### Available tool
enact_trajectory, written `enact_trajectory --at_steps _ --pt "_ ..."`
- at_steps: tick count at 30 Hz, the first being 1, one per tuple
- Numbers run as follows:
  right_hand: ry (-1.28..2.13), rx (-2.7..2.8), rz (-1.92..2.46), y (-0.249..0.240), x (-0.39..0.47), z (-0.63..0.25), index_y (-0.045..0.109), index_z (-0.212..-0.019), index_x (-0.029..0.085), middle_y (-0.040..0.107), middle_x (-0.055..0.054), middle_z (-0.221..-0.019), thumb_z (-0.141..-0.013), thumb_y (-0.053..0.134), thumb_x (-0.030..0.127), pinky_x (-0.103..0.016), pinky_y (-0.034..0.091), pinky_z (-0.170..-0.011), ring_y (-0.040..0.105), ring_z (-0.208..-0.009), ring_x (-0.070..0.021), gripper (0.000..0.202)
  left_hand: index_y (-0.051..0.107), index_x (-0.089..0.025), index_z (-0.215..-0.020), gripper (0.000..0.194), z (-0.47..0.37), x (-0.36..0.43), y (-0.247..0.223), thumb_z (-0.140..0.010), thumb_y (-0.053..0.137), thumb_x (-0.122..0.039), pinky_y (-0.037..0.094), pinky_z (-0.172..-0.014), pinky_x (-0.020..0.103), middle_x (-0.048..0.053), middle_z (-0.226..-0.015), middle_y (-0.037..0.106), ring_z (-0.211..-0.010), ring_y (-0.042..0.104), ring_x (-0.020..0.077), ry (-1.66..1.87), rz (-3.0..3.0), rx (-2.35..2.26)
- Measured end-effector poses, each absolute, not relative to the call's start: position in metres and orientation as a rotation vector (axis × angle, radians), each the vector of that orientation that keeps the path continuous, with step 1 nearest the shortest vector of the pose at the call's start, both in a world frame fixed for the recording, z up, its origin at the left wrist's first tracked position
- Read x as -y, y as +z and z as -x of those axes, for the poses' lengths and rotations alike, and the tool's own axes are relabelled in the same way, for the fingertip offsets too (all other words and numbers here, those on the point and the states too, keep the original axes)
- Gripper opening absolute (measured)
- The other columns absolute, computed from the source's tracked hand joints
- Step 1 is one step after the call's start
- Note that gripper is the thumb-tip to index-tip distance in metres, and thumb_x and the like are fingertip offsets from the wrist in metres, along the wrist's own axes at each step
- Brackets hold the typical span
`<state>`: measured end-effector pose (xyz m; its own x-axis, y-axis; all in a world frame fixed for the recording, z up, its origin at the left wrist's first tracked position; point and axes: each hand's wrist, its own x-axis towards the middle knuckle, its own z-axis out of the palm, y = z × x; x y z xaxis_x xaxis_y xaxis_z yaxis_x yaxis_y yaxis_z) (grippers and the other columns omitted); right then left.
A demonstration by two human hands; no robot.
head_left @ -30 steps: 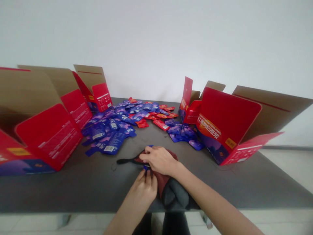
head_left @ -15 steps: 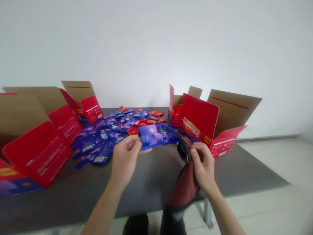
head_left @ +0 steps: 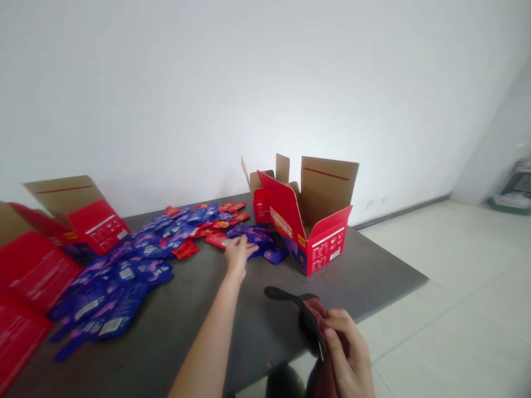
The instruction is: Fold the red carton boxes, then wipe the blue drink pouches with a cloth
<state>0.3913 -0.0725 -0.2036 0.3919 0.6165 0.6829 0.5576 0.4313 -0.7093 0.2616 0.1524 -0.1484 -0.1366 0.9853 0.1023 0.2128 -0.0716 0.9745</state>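
Note:
My left hand reaches forward over the table to a small heap of blue-purple pouches beside the right-hand carton. Its fingers look stretched out at the heap's near edge, and no pouch shows clearly in them. Low at the right, my right hand is closed on a dark red cloth item with black edging. From it a black strap with a rounded end sticks out to the left. The item's lower part hangs past the table edge and is partly hidden by my hand; its exact kind is unclear.
An open red carton stands right, a smaller one behind it. A large spread of blue pouches and red pouches covers the table's left. More open red cartons stand at the left edge. A white wall rises behind.
My view has turned to the right. My left hand, which held a blue pouch, has moved forward to the heap by the carton. My right hand keeps the dark red item, now lower in view.

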Motion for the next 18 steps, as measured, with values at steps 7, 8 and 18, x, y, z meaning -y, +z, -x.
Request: enact_trajectory --at_steps 7,8,18 --pt "0.088 1.185 1.229 -0.198 0.072 -0.388 0.054 -0.078 0.021 0.055 -0.001 -0.081 -0.086 0.046 0.020 -0.019 0.044 -0.063 0.055 -0.073 -0.0113 0.011 0.049 -0.015 -0.117 0.041 -0.237 -0.123 -0.164 -0.079 0.056 -0.027 0.035 -0.086 0.058 0.019 -0.094 0.065 -0.099 0.057 0.0365 1.004 -2.085 -1.842" --pt "0.095 1.185 1.226 -0.198 0.073 -0.387 0.054 -0.078 0.021 0.055 -0.001 -0.080 -0.086 0.046 0.020 -0.019 0.044 -0.063 0.055 -0.073 -0.0109 0.011 0.049 -0.018 -0.120 0.042 -0.237 -0.121 -0.161 -0.079 0.056 -0.024 0.032 -0.091 0.056 0.018 -0.104 0.062 -0.106 0.053 0.0354 0.975 -2.220 -1.821" --pt "0.017 1.277 1.227 -0.196 0.077 -0.384 0.057 -0.078 0.021 0.058 -0.002 -0.079 -0.085 0.048 0.020 -0.019 0.047 -0.061 0.058 -0.071 -0.0116 0.012 0.064 -0.014 -0.089 0.027 -0.257 -0.144 -0.148 -0.088 0.038 -0.018 0.032 -0.090 0.040 0.014 -0.082 0.068 -0.085 0.061 0.0254 0.707 -2.954 -1.610"
